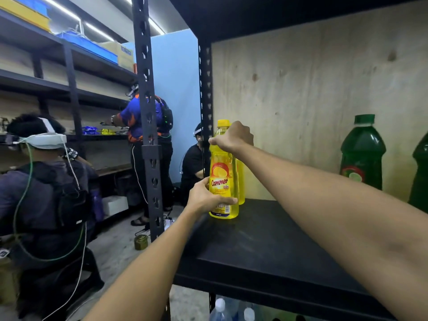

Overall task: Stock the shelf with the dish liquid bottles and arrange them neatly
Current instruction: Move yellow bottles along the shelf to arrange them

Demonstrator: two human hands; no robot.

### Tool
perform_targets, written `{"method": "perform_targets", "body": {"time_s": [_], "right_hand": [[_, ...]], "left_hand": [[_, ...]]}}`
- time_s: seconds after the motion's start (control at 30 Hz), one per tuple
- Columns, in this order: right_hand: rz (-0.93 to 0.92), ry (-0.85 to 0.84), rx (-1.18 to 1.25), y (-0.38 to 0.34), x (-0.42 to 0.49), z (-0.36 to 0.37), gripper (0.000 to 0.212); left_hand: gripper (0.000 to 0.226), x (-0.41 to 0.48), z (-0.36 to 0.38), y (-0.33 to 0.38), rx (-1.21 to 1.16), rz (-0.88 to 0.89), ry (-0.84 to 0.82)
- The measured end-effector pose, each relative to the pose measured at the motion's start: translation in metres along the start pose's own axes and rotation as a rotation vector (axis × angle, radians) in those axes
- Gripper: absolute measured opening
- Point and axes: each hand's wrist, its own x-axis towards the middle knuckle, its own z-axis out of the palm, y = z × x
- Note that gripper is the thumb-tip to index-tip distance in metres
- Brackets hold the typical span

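A yellow dish liquid bottle [222, 174] with a red label stands upright at the left end of the black shelf [273, 239]. My left hand [206, 198] grips its lower body, thumb across the label. My right hand [234, 137] grips its neck just below the yellow cap. A second yellow bottle [241, 181] stands right behind it, mostly hidden. Two green dish liquid bottles stand at the right by the back panel: one whole [362, 154], one cut off by the frame edge [420, 174].
Black slotted uprights [148, 117] frame the shelf on the left. Clear bottles [220, 309] sit on the level below. Three people with headsets work in the aisle to the left, the nearest [46, 186] close by. A small green tin [140, 242] lies on the floor.
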Motion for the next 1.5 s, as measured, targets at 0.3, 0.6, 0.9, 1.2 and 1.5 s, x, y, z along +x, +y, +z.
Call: {"method": "perform_targets", "body": {"time_s": [0.3,0.6,0.9,1.2,1.5], "right_hand": [[-0.026,0.018,0.020,0.010,-0.013,-0.006,0.052],[0.004,-0.258,0.121,0.008,-0.052,-0.095,0.067],[-0.021,0.153,0.026,0.077,-0.155,-0.379,0.012],[0.307,0.454,-0.059,0.235,-0.151,-0.498,0.023],[0.092,0.186,-0.003,0.240,-0.123,-0.465,0.065]], "left_hand": [[0.083,-0.018,0.001,0.006,0.052,0.010,-0.002],[0.128,-0.072,-0.002,0.059,0.247,-0.067,0.183],[0.039,-0.216,0.103,0.219,-0.035,0.686,-0.057],[0.028,-0.298,0.280,0.336,-0.020,0.520,-0.446],[0.047,-0.296,0.337,0.328,0.145,0.307,-0.401]]}}
